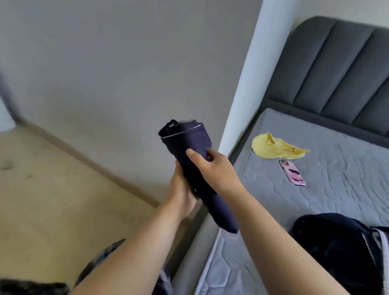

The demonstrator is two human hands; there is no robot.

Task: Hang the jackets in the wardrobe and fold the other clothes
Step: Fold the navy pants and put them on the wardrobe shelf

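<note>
Both hands hold a folded navy garment (193,160) in the air beside the bed (321,199). The left hand (182,191) cups it from beneath near its middle; the right hand (212,168) clasps it from above, thumb across the cloth. Its ends stick out above and below the grip. More dark clothes (341,249) lie on the bed.

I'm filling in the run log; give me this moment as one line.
left hand: grips folded navy garment | right hand: holds same garment | bed: yellow cloth, phone, dark clothes pile
</note>
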